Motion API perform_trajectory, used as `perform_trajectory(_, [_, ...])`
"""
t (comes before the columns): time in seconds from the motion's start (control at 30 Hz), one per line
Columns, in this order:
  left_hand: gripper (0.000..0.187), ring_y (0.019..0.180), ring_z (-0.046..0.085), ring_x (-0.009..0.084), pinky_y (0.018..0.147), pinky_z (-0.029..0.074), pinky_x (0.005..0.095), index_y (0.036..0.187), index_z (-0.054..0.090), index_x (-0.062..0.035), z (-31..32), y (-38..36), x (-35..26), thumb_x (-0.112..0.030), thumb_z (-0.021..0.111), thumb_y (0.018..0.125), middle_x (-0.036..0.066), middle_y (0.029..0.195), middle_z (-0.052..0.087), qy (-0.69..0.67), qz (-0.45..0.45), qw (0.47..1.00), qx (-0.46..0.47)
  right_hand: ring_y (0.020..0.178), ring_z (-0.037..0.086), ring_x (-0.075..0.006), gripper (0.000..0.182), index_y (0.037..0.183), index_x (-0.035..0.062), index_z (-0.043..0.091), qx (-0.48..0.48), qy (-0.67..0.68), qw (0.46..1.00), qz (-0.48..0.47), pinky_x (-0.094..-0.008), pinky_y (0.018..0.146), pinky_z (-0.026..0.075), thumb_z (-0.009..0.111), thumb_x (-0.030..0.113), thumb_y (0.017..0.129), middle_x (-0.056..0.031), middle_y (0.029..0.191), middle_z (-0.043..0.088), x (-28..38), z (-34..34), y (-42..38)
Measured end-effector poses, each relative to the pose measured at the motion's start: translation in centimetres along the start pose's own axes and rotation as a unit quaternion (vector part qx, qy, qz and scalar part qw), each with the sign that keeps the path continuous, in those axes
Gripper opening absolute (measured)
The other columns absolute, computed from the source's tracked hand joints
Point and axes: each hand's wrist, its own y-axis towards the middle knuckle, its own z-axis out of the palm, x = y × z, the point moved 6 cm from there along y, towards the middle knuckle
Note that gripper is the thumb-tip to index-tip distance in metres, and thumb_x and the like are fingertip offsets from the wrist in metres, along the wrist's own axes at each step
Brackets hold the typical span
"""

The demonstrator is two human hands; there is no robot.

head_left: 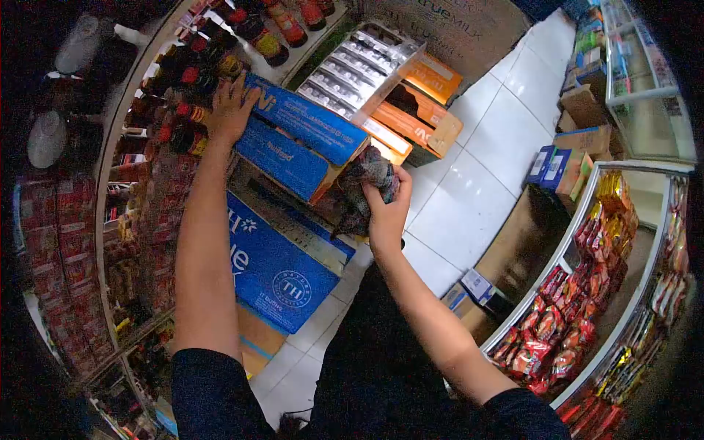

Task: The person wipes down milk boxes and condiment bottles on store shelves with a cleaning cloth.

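Observation:
My left hand [231,110] rests with fingers spread against the far left end of a blue carton [304,121], beside the bottles on the shelf. My right hand [389,205] is closed around a crumpled dark patterned cloth [365,180]. The cloth is at the near right end of the blue carton, over its open-looking end. Just below that carton lies a second blue carton [281,160]. Behind them stands a clear plastic case [352,73] with rows of small items, next to orange boxes [414,121].
A larger blue carton [282,268] sits below the stack. Sauce bottles [257,33] line the shelf at left. White tiled floor [469,176] runs to the right, beside a glass-sided display case [587,286] of red packets. A brown carton [469,29] stands at the back.

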Motion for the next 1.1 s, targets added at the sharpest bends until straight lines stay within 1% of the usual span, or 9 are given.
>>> perform_trajectory(0.17, [0.064,0.125,0.018,0.0304,0.096,0.018,0.0552,0.132,0.014,-0.0315,-1.4,0.0,0.4,-0.063,0.027,0.078,0.008,0.138,0.017,0.038,-0.038,0.996,0.065,0.089,0.047,-0.0160,0.037,0.103,0.0025,0.043,0.009,-0.053,0.998,-0.042,-0.0266,0.080,0.037,0.061,0.005,0.070,-0.0072,0.096,0.048,-1.1,2.3,1.4])
perform_trajectory(0.23, [0.064,0.126,0.015,0.0309,0.096,0.018,0.0557,0.133,0.013,-0.0305,-0.3,0.9,2.0,-0.061,0.027,0.079,0.007,0.138,0.016,-0.049,-0.019,0.997,0.049,0.090,0.046,-0.0166,0.035,0.101,0.0021,0.045,-0.021,-0.110,0.980,-0.163,-0.0269,0.081,0.036,0.061,0.004,0.069,-0.0070,0.096,0.047,-0.8,2.8,1.1])
perform_trajectory(0.33, [0.062,0.126,0.014,0.0313,0.096,0.016,0.0562,0.133,0.013,-0.0299,3.0,2.4,5.1,-0.060,0.026,0.080,0.007,0.138,0.016,0.056,0.091,0.994,0.006,0.094,0.045,-0.0209,0.035,0.103,0.0026,0.044,-0.041,-0.045,0.998,-0.020,-0.0290,0.084,0.035,0.059,0.005,0.071,-0.0099,0.099,0.046,-6.9,2.4,1.4])
perform_trajectory(0.5, [0.063,0.127,0.013,0.0305,0.096,0.015,0.0558,0.133,0.013,-0.0294,3.3,2.9,5.3,-0.060,0.026,0.080,0.007,0.139,0.015,0.074,0.075,0.994,0.014,0.091,0.049,-0.0240,0.033,0.107,0.0038,0.043,-0.131,0.020,0.985,0.114,-0.0318,0.083,0.036,0.056,0.013,0.078,-0.0125,0.096,0.052,-17.5,0.6,1.8])
perform_trajectory(0.7, [0.065,0.127,0.013,0.0304,0.097,0.012,0.0549,0.133,0.015,-0.0286,4.0,3.3,4.9,-0.063,0.025,0.078,0.008,0.138,0.015,0.073,0.082,0.994,0.022,0.078,0.049,-0.0229,0.029,0.092,0.0036,0.044,-0.063,-0.113,0.990,0.063,-0.0314,0.075,0.038,0.059,0.007,0.067,-0.0104,0.081,0.050,-4.2,3.7,0.1])
perform_trajectory(0.77, [0.065,0.127,0.013,0.0304,0.098,0.011,0.0546,0.133,0.015,-0.0289,3.6,3.6,4.4,-0.063,0.025,0.078,0.008,0.138,0.015,0.078,0.076,0.994,0.018,0.078,0.049,-0.0232,0.033,0.090,0.0039,0.045,0.063,-0.079,0.994,-0.039,-0.0312,0.075,0.038,0.061,0.009,0.061,-0.0105,0.080,0.049,0.9,5.7,-0.6])
perform_trajectory(0.83, [0.064,0.127,0.014,0.0299,0.098,0.010,0.0541,0.133,0.015,-0.0299,2.8,3.1,3.7,-0.063,0.024,0.078,0.008,0.138,0.016,0.049,0.068,0.996,0.027,0.079,0.051,-0.0240,0.035,0.087,0.0038,0.046,0.060,-0.046,0.997,0.007,-0.0314,0.072,0.039,0.064,0.010,0.057,-0.0120,0.080,0.051,-1.0,5.8,0.0])
perform_trajectory(0.9, [0.064,0.127,0.014,0.0296,0.098,0.011,0.0539,0.133,0.015,-0.0303,3.1,3.1,3.6,-0.063,0.024,0.078,0.008,0.138,0.017,0.062,0.067,0.996,0.018,0.074,0.045,-0.0144,0.026,0.081,0.0025,0.043,0.008,-0.100,0.984,-0.147,-0.0247,0.069,0.038,0.058,0.001,0.059,-0.0041,0.076,0.046,-2.3,4.9,0.3])
perform_trajectory(1.1, [0.064,0.127,0.013,0.0288,0.098,0.012,0.0537,0.133,0.015,-0.0310,3.8,3.5,4.3,-0.063,0.024,0.078,0.006,0.138,0.015,0.071,0.068,0.995,0.023,0.074,0.049,-0.0145,0.024,0.091,-0.0007,0.049,-0.048,-0.075,0.995,0.032,-0.0263,0.067,0.040,0.057,0.001,0.068,-0.0058,0.077,0.051,-14.5,2.2,-1.8])
